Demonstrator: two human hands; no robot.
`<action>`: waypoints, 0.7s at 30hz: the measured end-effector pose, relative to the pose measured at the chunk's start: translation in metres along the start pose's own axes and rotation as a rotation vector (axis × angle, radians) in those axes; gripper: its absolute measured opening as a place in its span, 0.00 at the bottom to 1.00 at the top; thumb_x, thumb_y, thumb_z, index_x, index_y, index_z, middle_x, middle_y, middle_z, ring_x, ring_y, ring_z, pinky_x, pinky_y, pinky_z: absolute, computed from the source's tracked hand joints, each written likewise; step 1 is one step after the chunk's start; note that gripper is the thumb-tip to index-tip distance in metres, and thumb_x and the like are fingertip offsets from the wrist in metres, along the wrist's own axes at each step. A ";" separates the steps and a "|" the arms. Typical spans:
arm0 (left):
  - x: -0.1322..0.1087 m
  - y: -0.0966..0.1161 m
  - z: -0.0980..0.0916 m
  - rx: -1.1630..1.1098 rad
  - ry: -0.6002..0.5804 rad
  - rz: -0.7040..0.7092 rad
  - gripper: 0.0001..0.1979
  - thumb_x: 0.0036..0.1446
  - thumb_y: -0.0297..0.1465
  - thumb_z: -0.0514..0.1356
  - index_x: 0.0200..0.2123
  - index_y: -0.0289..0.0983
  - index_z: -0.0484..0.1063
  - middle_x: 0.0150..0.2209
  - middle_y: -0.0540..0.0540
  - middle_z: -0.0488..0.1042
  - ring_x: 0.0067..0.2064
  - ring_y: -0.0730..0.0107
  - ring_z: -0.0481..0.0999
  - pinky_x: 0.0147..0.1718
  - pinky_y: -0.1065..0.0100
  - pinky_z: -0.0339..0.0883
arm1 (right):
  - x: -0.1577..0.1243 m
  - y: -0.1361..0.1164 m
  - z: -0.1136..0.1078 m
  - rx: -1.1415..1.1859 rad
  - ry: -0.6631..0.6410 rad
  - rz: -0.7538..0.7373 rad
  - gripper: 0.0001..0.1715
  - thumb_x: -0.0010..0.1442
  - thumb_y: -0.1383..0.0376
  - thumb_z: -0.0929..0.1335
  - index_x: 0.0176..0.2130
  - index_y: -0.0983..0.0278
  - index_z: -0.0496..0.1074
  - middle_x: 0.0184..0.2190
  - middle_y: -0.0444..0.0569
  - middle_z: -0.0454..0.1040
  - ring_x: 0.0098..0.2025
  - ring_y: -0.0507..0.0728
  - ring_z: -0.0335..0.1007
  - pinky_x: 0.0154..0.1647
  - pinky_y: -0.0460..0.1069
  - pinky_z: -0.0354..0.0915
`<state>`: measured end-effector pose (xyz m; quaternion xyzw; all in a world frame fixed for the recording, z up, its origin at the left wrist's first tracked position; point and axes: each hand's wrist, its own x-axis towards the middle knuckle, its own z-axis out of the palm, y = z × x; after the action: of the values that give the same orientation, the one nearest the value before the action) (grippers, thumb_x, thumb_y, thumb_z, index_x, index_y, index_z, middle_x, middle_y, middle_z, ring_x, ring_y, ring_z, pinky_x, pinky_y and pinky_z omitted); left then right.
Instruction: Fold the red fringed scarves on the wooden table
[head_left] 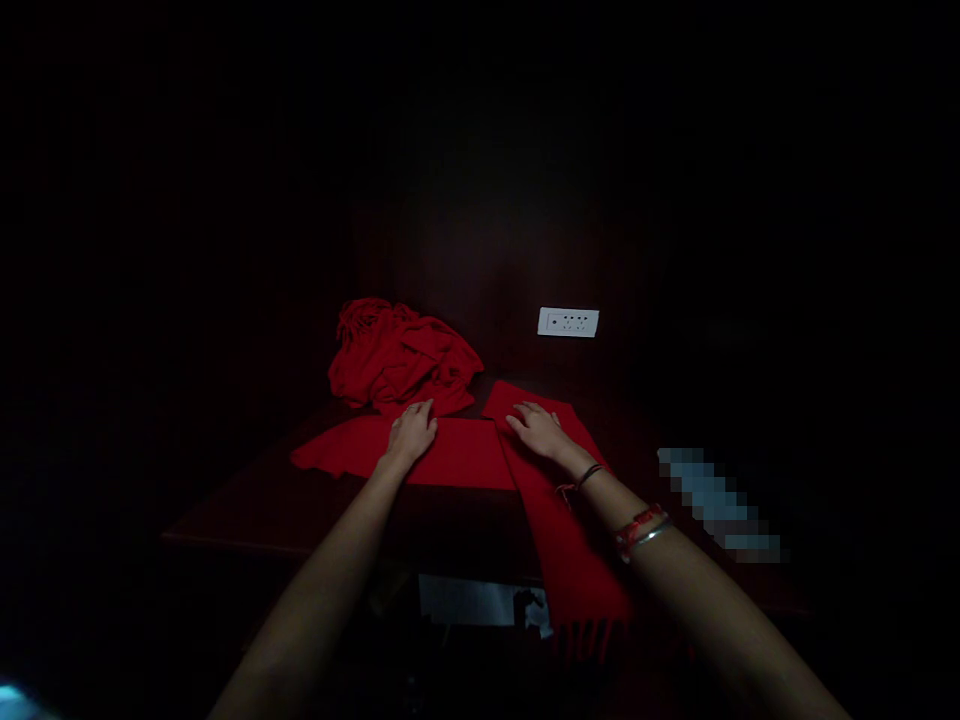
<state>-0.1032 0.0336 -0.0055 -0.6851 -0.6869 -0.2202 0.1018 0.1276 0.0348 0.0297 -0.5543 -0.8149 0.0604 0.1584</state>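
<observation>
Dimly, toward eight o'clock from the middle of the table, a small bluish glow point(15, 697) is cut off by the view's edge. Farther right, the dark table point(240, 510) is picked out by a faint reddish gleam along its front edge. At about eleven o'clock, near the back, a crumpled red bundle point(405, 360) is heaped, its fringe showing on top. Just in front of it, a flat strip of red scarf point(469, 455) is stretched toward nine o'clock; on it the left hand point(412, 430) is laid palm down, fingers loosely extended. Toward six o'clock, below the front edge, a pale thing point(469, 600) is half lost in shadow. A second red strip point(559, 520) is laid toward five o'clock, its fringed end hung over the edge; whether both strips are joined cannot be told. On its far part the right hand point(534, 425) is rested, fingers slightly spread. At one o'clock a white socket point(568, 322) is set in the dark wall point(465, 260). Between three and four o'clock, a pale patch point(712, 500) is blurred into squares.
</observation>
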 end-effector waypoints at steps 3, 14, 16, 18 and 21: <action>-0.013 -0.025 -0.023 0.125 0.065 -0.044 0.21 0.53 0.32 0.46 0.51 0.35 0.57 0.52 0.41 0.58 0.53 0.62 0.57 0.49 0.63 0.52 | 0.013 -0.032 0.010 -0.057 -0.104 -0.190 0.24 0.56 0.56 0.55 0.49 0.65 0.60 0.52 0.54 0.57 0.54 0.59 0.50 0.52 0.56 0.45; -0.048 -0.150 -0.074 -0.175 -0.305 -0.625 0.17 0.43 0.40 0.57 0.32 0.33 0.71 0.34 0.38 0.73 0.39 0.59 0.71 0.32 0.69 0.64 | 0.021 -0.088 0.077 -0.103 -0.329 -0.315 0.31 0.57 0.53 0.50 0.57 0.64 0.46 0.58 0.54 0.42 0.58 0.61 0.36 0.54 0.58 0.40; -0.046 -0.144 -0.075 -0.353 -0.324 -0.620 0.13 0.38 0.38 0.60 0.27 0.34 0.70 0.27 0.43 0.74 0.32 0.63 0.73 0.26 0.71 0.64 | 0.019 -0.087 0.079 -0.101 -0.335 -0.308 0.32 0.57 0.52 0.49 0.57 0.63 0.45 0.59 0.53 0.41 0.59 0.60 0.33 0.55 0.57 0.37; -0.041 -0.132 -0.080 -0.550 -0.361 -0.612 0.12 0.36 0.36 0.61 0.23 0.34 0.69 0.22 0.46 0.72 0.26 0.68 0.72 0.22 0.73 0.63 | 0.017 -0.085 0.080 -0.100 -0.315 -0.308 0.32 0.57 0.52 0.49 0.57 0.63 0.45 0.59 0.52 0.41 0.59 0.59 0.33 0.55 0.56 0.37; -0.032 -0.109 -0.089 -0.818 -0.219 -0.507 0.12 0.39 0.36 0.59 0.27 0.33 0.69 0.24 0.48 0.72 0.26 0.72 0.71 0.25 0.73 0.64 | 0.013 -0.082 0.081 -0.096 -0.249 -0.323 0.31 0.57 0.53 0.49 0.57 0.63 0.47 0.58 0.52 0.44 0.59 0.58 0.36 0.54 0.56 0.38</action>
<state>-0.2238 -0.0302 0.0407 -0.4992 -0.6961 -0.4161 -0.3051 0.0241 0.0222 -0.0213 -0.4117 -0.9083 0.0636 0.0374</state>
